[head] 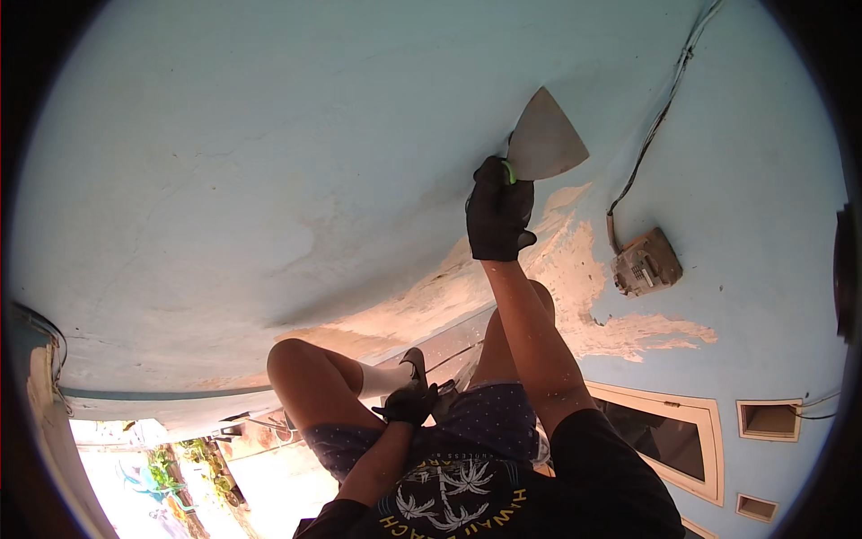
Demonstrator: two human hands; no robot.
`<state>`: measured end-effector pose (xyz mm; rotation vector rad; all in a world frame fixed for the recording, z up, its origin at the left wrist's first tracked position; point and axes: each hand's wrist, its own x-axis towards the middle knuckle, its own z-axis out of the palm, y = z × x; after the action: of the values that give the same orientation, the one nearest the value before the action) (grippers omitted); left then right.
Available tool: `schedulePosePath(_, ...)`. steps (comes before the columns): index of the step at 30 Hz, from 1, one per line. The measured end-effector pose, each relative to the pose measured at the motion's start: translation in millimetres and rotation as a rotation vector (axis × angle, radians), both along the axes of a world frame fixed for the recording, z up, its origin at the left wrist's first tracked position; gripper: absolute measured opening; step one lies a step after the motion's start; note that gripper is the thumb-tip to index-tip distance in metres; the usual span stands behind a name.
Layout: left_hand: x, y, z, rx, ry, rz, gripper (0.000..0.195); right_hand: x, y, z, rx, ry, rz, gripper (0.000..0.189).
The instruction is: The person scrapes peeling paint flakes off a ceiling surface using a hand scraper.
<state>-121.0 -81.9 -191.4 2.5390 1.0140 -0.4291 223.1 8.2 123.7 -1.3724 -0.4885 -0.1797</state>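
Observation:
My right hand (502, 209), in a black glove, is raised at arm's length before the light-blue wall (236, 162). It grips a wide putty knife (549, 138) with a triangular metal blade; a bit of green shows at the handle. The blade lies close to the wall's inner corner; whether it touches cannot be told. Below it, a patch of bare, peeled plaster (572, 269) spreads over both walls. My left hand (407, 404), also in a black glove, is low by my lap between my bent legs. Its fingers are partly hidden, and whether it holds anything is unclear.
An old, dirty electrical box (648, 264) with a cable (650, 138) running up from it is fixed to the right wall. A framed window (656, 434) and small framed openings (769, 421) are at the lower right. Plants (215, 468) stand in bright light at the lower left.

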Motion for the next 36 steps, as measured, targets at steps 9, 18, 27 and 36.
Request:
schedulePosePath(9,-3.7,-0.1,9.0,0.115,-0.113,-0.122,0.024,7.7,4.7,-4.3,-0.019,-0.065,0.008,0.019)
schedulePosePath(18,13.5,1.6,62.6,-0.069,-0.020,0.126,0.042,9.0,5.2,-5.9,0.046,0.037,0.089,0.016)
schedulePosePath(27,1.9,5.6,25.4,-0.026,-0.001,0.076,0.057,-10.5,-29.3,-19.2,0.383,0.298,0.462,0.049)
schedulePosePath(36,-0.4,4.5,11.3,0.091,-0.049,-0.138,0.021,-106.9,-87.3,-189.0,0.138,1.027,0.270,0.032)
